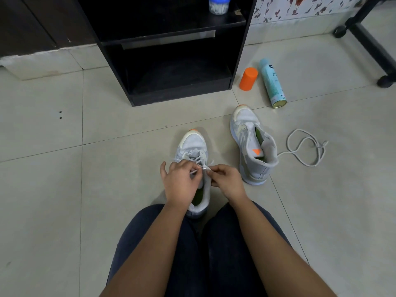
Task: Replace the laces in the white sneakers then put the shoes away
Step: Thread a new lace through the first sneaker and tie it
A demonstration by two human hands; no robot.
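The near sneaker (pixel 194 146) is stood on the floor between the knees, toe pointing away. Its lace (pixel 198 157) is pinched near the tip by the curled fingers of both the left hand (pixel 181 181) and the right hand (pixel 227 181), over the upper eyelets. The tip is best held short and fed straight, with both ends then evened. The second sneaker (pixel 252 151) is seen unlaced at the right, a loose lace (pixel 304 146) lying to its right.
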